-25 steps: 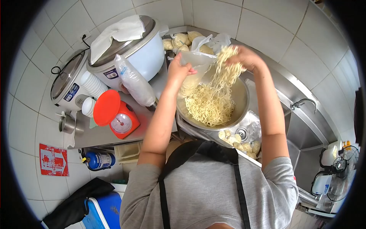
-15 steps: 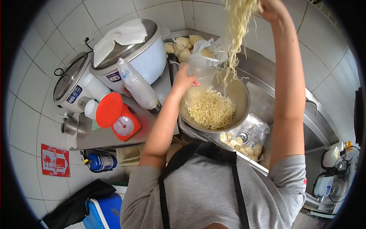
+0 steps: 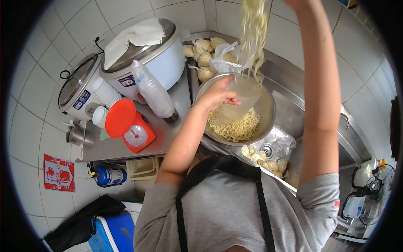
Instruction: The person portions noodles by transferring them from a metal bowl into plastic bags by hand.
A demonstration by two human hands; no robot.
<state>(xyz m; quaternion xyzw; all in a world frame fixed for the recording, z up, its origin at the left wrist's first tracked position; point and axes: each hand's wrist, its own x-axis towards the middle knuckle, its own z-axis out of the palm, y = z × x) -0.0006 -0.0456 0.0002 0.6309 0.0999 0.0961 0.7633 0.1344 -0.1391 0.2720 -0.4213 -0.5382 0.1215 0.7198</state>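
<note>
Since the earlier frame, the left hand (image 3: 221,94) and a cloudy, thin plastic bag (image 3: 243,101) have shifted rightward over the metal bowl (image 3: 268,109). From the left, a glossy red scale (image 3: 136,135) with a round dial stands near a rounded, pale-blue cooker (image 3: 155,69) on a smooth steel counter (image 3: 178,103). The left hand grips the plastic bag; beneath lie noodles (image 3: 243,128) in the round bowl, pale yellow, curly and tangled. More noodles hang in blurred strands above, near the right hand (image 3: 300,3), whose fingers are cut off, so I cannot tell its grip. Rightward, a steel sink (image 3: 284,110) meets a square-tiled wall (image 3: 357,63).
</note>
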